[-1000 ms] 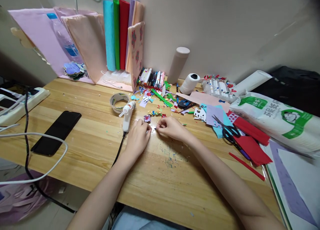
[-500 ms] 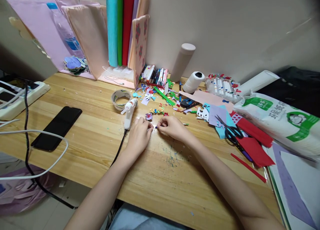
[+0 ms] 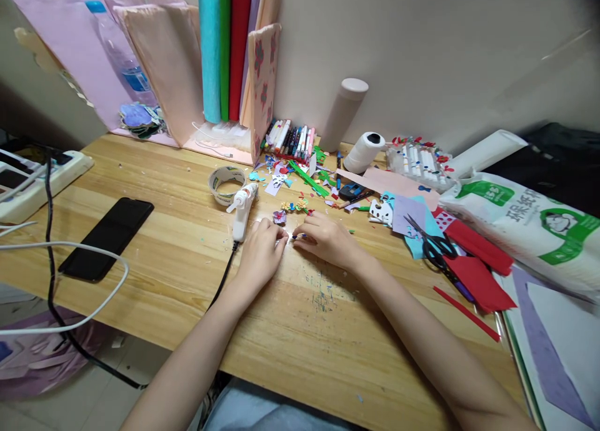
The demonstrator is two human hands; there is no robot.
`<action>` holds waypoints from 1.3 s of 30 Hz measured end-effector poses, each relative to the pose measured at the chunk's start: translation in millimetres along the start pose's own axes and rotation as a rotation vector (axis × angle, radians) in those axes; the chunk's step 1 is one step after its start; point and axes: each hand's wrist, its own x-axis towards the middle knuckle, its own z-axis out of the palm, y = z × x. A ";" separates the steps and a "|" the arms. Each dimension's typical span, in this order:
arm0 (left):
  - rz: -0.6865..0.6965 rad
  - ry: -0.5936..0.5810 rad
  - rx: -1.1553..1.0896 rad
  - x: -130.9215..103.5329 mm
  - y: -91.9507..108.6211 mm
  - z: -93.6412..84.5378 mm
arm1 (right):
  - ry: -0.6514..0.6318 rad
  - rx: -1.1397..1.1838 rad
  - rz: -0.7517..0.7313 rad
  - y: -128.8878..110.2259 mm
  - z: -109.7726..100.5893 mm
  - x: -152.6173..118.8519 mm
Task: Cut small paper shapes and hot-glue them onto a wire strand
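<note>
Over the middle of the wooden table, my left hand (image 3: 263, 251) is closed, thumb and fingertips pinched together on something too small to make out. Facing it, my right hand (image 3: 325, 238) has its fingers curled and pressed together beside a tiny dark blue piece (image 3: 294, 236). A narrow gap separates the two hands. Just beyond them lie a small purple flower (image 3: 280, 217) and several tiny yellow and red flowers (image 3: 300, 205). The white glue gun (image 3: 241, 213) rests left of my left hand, near a tape roll (image 3: 226, 186).
Black scissors (image 3: 438, 250) lie on coloured sheets at the right, near red strips (image 3: 475, 284) and a white package (image 3: 529, 218). Paper scraps, markers (image 3: 290, 138) and a thread spool (image 3: 364, 153) line the back. A phone (image 3: 107, 238) and cables are at the left.
My right hand has shifted slightly, its fingers a little more extended and lifted. My left hand has barely moved. The camera view has shifted slightly.
</note>
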 end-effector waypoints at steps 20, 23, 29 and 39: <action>0.006 0.014 -0.043 -1.1 1.6 0.1 | -0.025 -0.003 0.009 3.8 8.7 1.0; 0.009 0.014 -0.040 -1.2 1.4 0.4 | -0.037 -0.008 0.005 3.1 9.1 1.3; -0.004 0.009 -0.034 -0.5 2.1 -1.2 | -0.033 0.015 0.019 2.7 6.0 1.8; -0.017 0.033 -0.059 0.4 -2.8 -1.1 | 0.057 0.099 0.087 7.0 -15.8 -0.6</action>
